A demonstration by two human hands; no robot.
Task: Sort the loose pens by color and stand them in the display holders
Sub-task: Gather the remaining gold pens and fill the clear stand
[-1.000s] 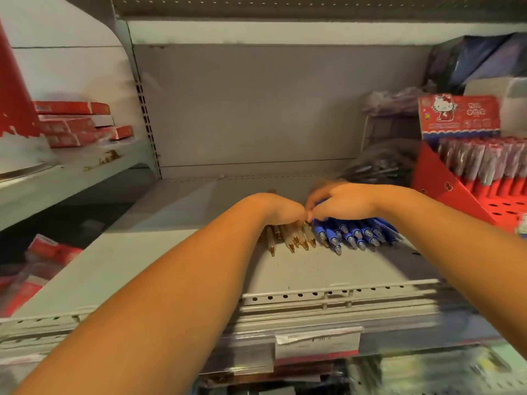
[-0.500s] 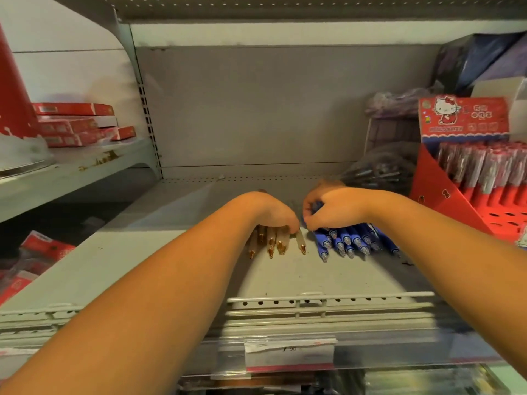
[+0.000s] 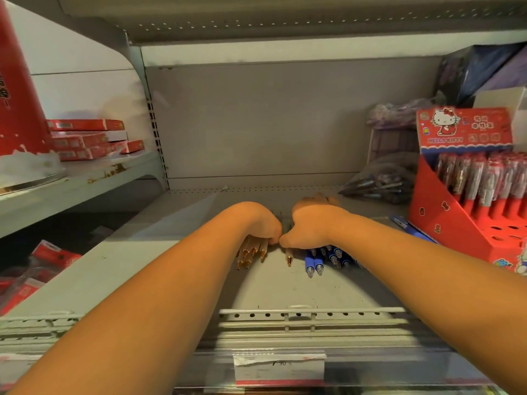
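Both hands work at mid-frame on the grey shelf [image 3: 285, 289]. The left hand [image 3: 256, 223] arches over the gold pens [image 3: 251, 253], whose tips fan out toward me below the wrist. The right hand [image 3: 310, 226] covers the blue pens [image 3: 325, 259] just right of centre. The thumbs touch, or nearly so, between the two heaps.

One stray gold pen [image 3: 289, 258] lies under the thumb side of the right hand, apart from its group and beside the blue ones.

Grip: both hands are knuckles-up with the fingers hidden behind them, so I cannot tell whether they pinch the pens or only press them flat.

My reading is that each hand rakes one colour into its own heap, tips aligned, so a bundle lifts together. Sorting looks nearly done, but none of these pens stands yet.

The red display holder [image 3: 445, 220] at the right of the frame shows open holes in its front rows. A lone blue pen [image 3: 410, 228] lies just left of it.
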